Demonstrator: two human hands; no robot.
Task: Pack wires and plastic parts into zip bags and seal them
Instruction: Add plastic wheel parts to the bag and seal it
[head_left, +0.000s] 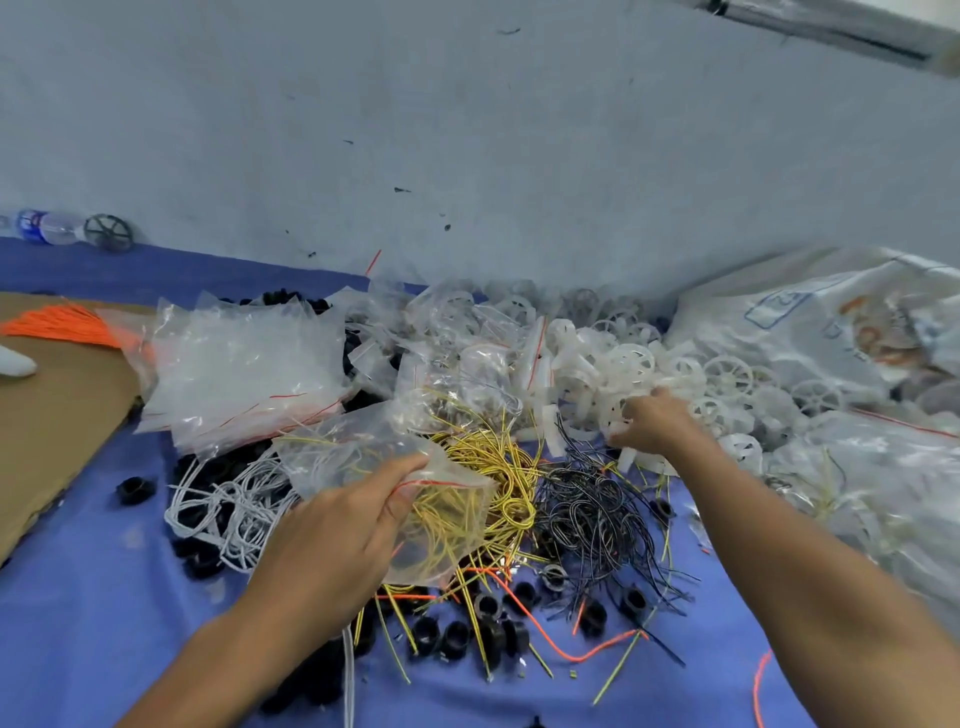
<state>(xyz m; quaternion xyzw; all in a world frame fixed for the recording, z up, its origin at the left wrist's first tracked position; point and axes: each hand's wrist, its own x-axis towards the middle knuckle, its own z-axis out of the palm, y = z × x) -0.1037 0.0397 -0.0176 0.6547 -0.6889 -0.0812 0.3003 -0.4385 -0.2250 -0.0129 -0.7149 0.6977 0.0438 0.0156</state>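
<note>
Pinching zip bag (353, 452) w/ left hand (322, 540) fingers, right hand (657, 422) fingers half-hidden among white wheels (727, 374), grip unclear

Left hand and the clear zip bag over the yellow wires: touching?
Touching. Head view shows the left hand pinching the zip bag near its red seal line.

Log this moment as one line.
left hand: pinches clear plastic zip bag | right hand: grips white plastic wheels | stage: gathering parts
</note>
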